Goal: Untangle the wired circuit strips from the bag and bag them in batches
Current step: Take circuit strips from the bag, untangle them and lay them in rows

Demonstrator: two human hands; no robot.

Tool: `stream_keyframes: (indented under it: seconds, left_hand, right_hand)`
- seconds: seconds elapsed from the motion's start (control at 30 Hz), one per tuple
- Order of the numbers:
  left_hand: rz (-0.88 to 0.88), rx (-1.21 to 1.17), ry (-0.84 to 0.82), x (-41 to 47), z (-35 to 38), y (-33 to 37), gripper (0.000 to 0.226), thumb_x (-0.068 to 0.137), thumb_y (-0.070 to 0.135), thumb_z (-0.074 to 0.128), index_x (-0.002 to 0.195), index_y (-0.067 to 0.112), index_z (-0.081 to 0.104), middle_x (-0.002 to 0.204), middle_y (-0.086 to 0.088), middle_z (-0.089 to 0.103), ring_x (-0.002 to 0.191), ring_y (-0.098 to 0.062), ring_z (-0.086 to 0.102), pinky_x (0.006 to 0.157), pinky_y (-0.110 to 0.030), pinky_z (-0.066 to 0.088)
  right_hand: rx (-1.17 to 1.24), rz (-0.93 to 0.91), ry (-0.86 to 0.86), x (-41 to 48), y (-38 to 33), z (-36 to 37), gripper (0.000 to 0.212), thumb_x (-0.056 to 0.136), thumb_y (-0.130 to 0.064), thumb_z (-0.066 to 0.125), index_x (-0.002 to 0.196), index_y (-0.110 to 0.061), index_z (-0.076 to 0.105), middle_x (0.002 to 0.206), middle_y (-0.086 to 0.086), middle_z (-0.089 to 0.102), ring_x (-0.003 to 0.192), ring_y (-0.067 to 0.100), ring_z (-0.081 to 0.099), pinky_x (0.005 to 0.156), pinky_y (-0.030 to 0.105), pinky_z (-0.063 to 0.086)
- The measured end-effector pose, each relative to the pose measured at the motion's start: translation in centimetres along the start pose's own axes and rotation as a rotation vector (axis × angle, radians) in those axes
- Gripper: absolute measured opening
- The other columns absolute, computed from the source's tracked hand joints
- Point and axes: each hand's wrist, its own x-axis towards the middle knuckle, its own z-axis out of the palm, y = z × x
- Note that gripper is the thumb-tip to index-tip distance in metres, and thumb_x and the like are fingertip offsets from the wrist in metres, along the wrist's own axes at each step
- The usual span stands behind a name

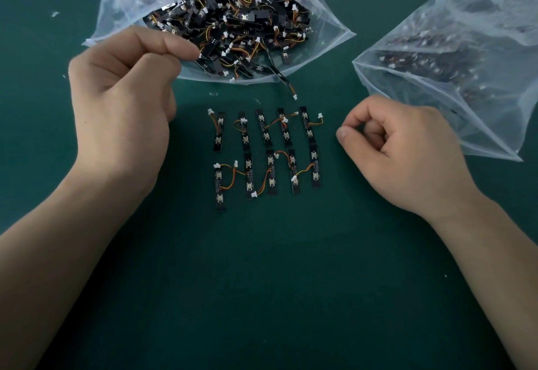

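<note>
A large clear plastic bag (pixel 326 40) lies open at the top centre, full of tangled black circuit strips (pixel 241 24) with orange-yellow wires and white plugs. My left hand (pixel 122 93) pinches the bag's lower lip between thumb and forefinger at its left side. One strip (pixel 283 77) trails out over the lip onto the mat. Below the bag, several separated strips (pixel 263 151) lie in two neat rows. My right hand (pixel 398 148) rests to the right of the rows, fingers curled in, holding nothing.
A second clear bag (pixel 454 58) with strips inside lies at the upper right, close to my right hand. Everything sits on a dark green mat (pixel 276 282). Small white scraps (pixel 54 14) dot the mat at the upper left.
</note>
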Motion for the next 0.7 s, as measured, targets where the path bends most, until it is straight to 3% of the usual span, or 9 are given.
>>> stream_keyframes:
  seconds: [0.3, 0.47, 0.7]
  left_hand:
    - [-0.033, 0.018, -0.015, -0.02, -0.08, 0.19, 0.025, 0.088, 0.015, 0.055, 0.082, 0.027, 0.075, 0.042, 0.008, 0.03, 0.039, -0.012, 0.018, 0.048, -0.026, 0.018]
    - [-0.036, 0.009, -0.012, -0.04, 0.01, 0.3, 0.025, 0.087, 0.014, 0.054, 0.082, 0.026, 0.075, 0.044, 0.008, 0.029, 0.04, -0.012, 0.018, 0.048, -0.024, 0.018]
    - [-0.04, 0.007, -0.015, -0.02, -0.01, 0.35, 0.024, 0.087, 0.014, 0.054, 0.082, 0.026, 0.075, 0.045, 0.008, 0.029, 0.04, -0.012, 0.018, 0.047, -0.024, 0.018]
  right_hand:
    - [0.011, -0.002, 0.004, 0.05, -0.08, -0.05, 0.012, 0.092, -0.039, 0.064, 0.084, -0.031, 0.061, 0.073, -0.014, 0.06, 0.065, 0.014, 0.058, 0.059, 0.027, 0.04]
    - [0.027, -0.003, 0.001, 0.05, 0.03, 0.01, 0.011, 0.094, -0.034, 0.069, 0.085, -0.03, 0.063, 0.057, -0.009, 0.054, 0.062, 0.015, 0.057, 0.059, 0.028, 0.042]
    - [0.034, -0.007, 0.002, 0.1, -0.02, 0.0, 0.012, 0.094, -0.031, 0.071, 0.085, -0.03, 0.064, 0.055, -0.009, 0.053, 0.061, 0.016, 0.057, 0.058, 0.028, 0.043]
